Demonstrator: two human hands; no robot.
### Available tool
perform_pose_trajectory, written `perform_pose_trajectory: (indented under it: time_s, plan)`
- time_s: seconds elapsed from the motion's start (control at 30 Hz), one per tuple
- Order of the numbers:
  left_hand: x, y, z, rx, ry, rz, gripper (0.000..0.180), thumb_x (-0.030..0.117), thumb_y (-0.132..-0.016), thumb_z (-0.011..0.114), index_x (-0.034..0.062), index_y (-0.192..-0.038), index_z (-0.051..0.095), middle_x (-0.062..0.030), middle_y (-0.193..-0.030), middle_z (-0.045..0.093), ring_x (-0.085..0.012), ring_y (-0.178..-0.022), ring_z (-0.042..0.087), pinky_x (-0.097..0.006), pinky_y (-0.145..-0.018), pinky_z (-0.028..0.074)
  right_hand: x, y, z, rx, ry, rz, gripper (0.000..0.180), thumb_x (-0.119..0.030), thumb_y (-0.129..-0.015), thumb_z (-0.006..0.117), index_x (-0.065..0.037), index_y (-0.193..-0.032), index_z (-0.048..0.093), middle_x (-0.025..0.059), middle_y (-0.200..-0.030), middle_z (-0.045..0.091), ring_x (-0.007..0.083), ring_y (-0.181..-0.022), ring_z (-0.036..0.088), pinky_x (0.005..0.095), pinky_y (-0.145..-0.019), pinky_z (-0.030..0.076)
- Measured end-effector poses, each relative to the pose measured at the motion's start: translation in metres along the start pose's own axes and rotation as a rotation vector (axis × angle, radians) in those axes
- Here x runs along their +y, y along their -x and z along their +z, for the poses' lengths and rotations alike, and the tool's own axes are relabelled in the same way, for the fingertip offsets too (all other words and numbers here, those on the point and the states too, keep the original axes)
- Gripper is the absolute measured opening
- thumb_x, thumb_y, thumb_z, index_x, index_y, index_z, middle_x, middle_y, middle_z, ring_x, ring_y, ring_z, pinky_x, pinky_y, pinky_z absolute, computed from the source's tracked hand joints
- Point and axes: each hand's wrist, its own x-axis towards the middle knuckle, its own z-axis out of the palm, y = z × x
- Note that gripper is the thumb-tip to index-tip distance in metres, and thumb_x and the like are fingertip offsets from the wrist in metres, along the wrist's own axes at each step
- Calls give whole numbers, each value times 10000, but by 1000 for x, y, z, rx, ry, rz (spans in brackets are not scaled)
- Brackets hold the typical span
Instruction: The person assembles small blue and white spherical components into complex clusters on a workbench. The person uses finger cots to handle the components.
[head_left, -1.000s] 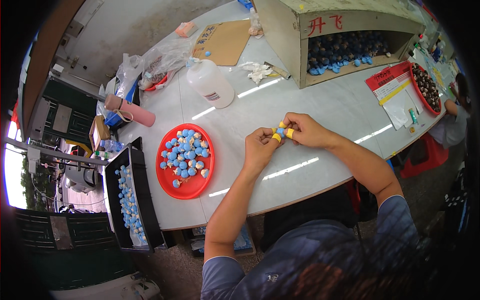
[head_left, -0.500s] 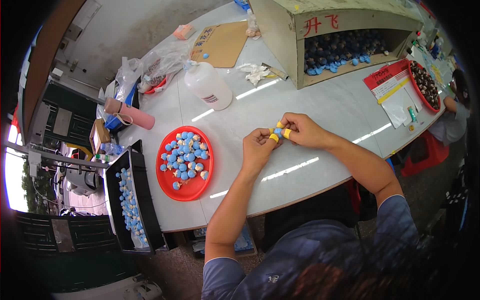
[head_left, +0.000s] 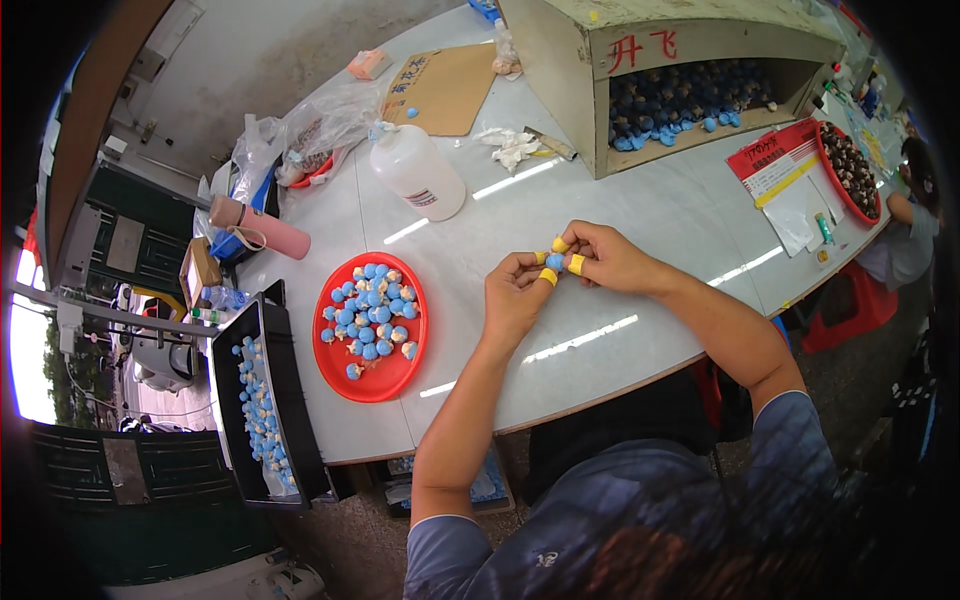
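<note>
Sm. blue ball (head_left: 555, 262) sits btwn the two hands, up & to the R of the L hand (head_left: 513, 292), and just L of the R hand (head_left: 606, 262), at fingertip level for both. Neither hand is clearly nearer: fingertips of each come right up to it, L from its left side, R from its right. L hand: thumb & index drawn together in a pinch w/ the ball at the tips, other fingers curled under; R hand much the same, thumb & index bent in on the ball from the opp. side. Exact contact of each tip too sm. to tell. Ball looks roundish, matte lt. blue, no long axis I can make out; its underside is hidden by fingers. Yellow wraps (head_left: 577, 264) cover thumb & index tips on both hands. Ball is held above the grey tabletop (head_left: 470, 345), apart from the rest. Well L of the L hand: red plate (head_left: 385, 387) w/ a heap of blue-and-cream balls (head_left: 376, 305); farther L, black tray (head_left: 297, 400) w/ more of same. Beyond the L hand, up-left: white bottle (head_left: 418, 172).
</note>
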Motion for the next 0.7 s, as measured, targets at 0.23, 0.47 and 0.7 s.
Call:
perform_pose_trajectory:
  time_s: [0.23, 0.47, 0.7]
  plan:
    - [-3, -2, 0, -15, 70, -12, 193, -13, -883, 621, -114, -1036, 562, -161, -983, 661, -164, -884, 672, -237, -788, 536, 2, 0, 0, 1, 0, -5, 127, -8, -922, 525, 10, -1047, 517, 66, -902, 588, 86, -713, 546, 229, -591, 478]
    - [8, -1, 0, -22, 27, -141, 203, 95, -934, 571, -70, -1053, 566, -149, -959, 669, -183, -854, 678, -273, -761, 555, -1, 1, 2, 18, -16, 6, 135, 10, -904, 519, 22, -1038, 537, 57, -879, 591, 76, -678, 537, 225, -563, 466]
    - [10, -1, -4, 1, 38, -184, 220, 190, -970, 531, -18, -1027, 577, -109, -880, 664, -146, -724, 643, -252, -652, 515, -9, 2, 9, 24, -25, 40, 165, -5, -898, 534, 23, -1060, 547, 40, -843, 594, 58, -659, 537, 217, -550, 459]
